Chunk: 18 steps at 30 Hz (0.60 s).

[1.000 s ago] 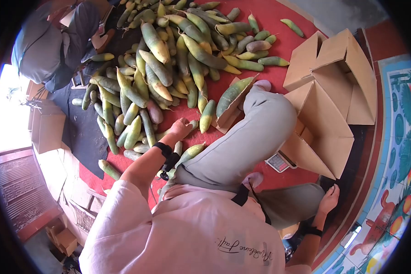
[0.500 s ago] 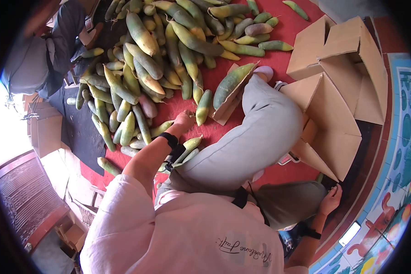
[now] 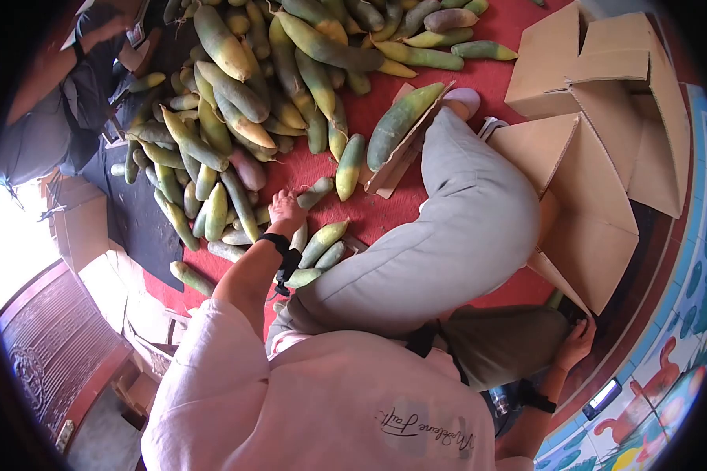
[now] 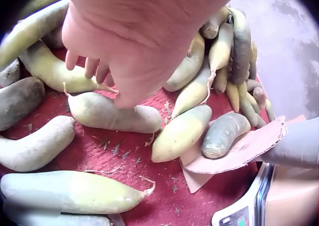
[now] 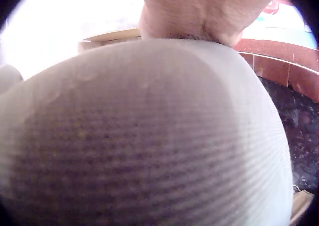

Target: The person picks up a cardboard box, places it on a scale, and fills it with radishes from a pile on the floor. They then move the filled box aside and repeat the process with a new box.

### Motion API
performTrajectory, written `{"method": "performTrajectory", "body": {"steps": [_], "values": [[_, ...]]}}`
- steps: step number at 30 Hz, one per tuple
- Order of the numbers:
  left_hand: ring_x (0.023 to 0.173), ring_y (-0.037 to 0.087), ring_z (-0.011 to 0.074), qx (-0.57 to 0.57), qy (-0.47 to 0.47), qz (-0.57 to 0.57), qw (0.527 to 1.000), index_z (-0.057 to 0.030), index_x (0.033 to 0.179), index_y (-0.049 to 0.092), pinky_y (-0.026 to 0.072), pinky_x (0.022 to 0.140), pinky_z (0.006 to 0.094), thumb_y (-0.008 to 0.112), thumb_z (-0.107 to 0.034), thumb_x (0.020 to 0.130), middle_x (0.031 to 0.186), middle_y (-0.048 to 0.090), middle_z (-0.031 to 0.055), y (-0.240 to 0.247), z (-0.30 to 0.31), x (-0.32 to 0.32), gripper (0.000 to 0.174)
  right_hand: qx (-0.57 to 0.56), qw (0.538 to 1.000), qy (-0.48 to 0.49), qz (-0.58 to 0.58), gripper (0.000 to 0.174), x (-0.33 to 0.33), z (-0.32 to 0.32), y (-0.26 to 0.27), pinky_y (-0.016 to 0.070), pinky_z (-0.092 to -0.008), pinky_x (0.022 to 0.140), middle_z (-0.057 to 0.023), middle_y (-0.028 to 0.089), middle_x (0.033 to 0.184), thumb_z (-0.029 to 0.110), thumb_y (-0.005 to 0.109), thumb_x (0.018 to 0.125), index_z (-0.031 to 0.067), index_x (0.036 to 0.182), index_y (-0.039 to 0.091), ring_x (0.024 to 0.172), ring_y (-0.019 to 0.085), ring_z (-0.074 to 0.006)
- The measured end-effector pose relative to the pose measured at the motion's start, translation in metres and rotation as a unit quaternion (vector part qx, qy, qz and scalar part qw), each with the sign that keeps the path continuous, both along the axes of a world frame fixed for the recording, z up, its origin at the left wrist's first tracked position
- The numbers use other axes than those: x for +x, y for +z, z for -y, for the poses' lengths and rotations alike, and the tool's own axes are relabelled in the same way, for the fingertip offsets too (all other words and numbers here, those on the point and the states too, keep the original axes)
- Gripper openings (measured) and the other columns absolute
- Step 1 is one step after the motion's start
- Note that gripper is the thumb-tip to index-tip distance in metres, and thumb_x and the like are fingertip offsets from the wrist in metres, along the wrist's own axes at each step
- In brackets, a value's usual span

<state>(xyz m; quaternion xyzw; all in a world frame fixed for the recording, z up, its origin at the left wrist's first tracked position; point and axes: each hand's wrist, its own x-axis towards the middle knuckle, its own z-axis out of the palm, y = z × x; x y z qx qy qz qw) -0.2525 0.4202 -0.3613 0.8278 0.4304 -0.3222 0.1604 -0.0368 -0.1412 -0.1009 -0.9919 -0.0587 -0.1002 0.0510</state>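
My left hand (image 3: 287, 210) hovers with loosely spread fingers at the near edge of a heap of green radishes (image 3: 247, 102). A short green radish (image 3: 316, 192) lies just right of it; in the left wrist view the thumb overlaps this radish (image 4: 114, 113). The fingertips there hang close over another pale-green radish (image 4: 57, 74). My right hand (image 3: 580, 343) rests at my right knee, beside the lower corner of an open cardboard box (image 3: 597, 228). Only the wrist end of the right hand (image 5: 199, 14) shows over the trouser knee (image 5: 149, 126), its fingers hidden.
A large green radish (image 3: 404, 125) lies on a torn cardboard piece (image 3: 385, 182) by my left foot. A second open box (image 3: 636, 125) stands behind the first. A scale (image 4: 244, 211) sits on the red carpet (image 4: 139, 161). Another person (image 3: 63, 118) crouches at far left.
My left hand first touched the short radish, moved right with it toward the yellow-tipped one, then drew back left, leaving it lying there uncovered. The right hand stays at the knee.
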Motion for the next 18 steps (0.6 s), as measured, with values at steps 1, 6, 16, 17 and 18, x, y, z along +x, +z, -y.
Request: {"method": "performTrajectory", "body": {"steps": [1,6,16,17,18], "values": [[0.118,0.041,0.0258,0.025,-0.017,0.013,0.999,-0.009,0.119,0.049,0.0368,0.094,0.0396,0.06,-0.027,0.075,0.125,0.044,0.0089,0.001,-0.002,-0.004,0.049,0.001,1.0,-0.018,-0.021,0.022,0.001,-0.001,0.001,0.0473,-0.036,0.067,-0.0156,0.061,0.085,0.013,0.046,0.089,0.0018,0.105,0.056,0.075,0.061,-0.0278],[0.123,0.036,0.0259,-0.034,0.016,-0.06,0.997,-0.0106,0.132,0.035,0.0348,0.097,0.04,0.064,-0.03,0.073,0.133,0.038,0.0087,-0.021,-0.024,-0.022,0.068,-0.003,1.0,-0.008,-0.024,0.022,0.004,-0.001,-0.001,0.0471,-0.0366,0.067,-0.0164,0.061,0.085,0.015,0.047,0.09,0.0013,0.105,0.056,0.075,0.061,-0.0288],[0.115,0.042,0.0274,-0.017,-0.075,-0.042,0.996,-0.0182,0.116,0.053,0.0417,0.087,0.0433,0.053,-0.03,0.08,0.122,0.043,0.0089,-0.015,-0.018,-0.011,0.038,-0.014,1.0,0.004,-0.009,0.023,0.005,-0.009,0.002,0.0469,-0.0381,0.07,-0.0191,0.06,0.091,0.015,0.048,0.089,0.0012,0.106,0.056,0.079,0.06,-0.0317],[0.11,0.045,0.0274,-0.004,-0.071,-0.011,0.997,-0.0173,0.11,0.056,0.0426,0.086,0.0422,0.051,-0.031,0.081,0.118,0.046,0.0087,-0.015,-0.017,-0.011,0.033,-0.011,1.0,0.004,-0.007,0.023,0.005,-0.009,0.001,0.0469,-0.0381,0.07,-0.0191,0.06,0.091,0.015,0.048,0.089,0.0012,0.106,0.056,0.079,0.06,-0.0317],[0.106,0.048,0.0274,0.009,-0.068,0.019,0.997,-0.0163,0.104,0.06,0.0435,0.084,0.0411,0.048,-0.033,0.082,0.114,0.049,0.0085,-0.015,-0.016,-0.013,0.029,-0.002,1.0,-0.003,-0.014,0.023,0.004,-0.008,0.001,0.0472,-0.0379,0.07,-0.0193,0.06,0.091,0.015,0.048,0.089,0.0009,0.106,0.056,0.079,0.06,-0.0316]]}}
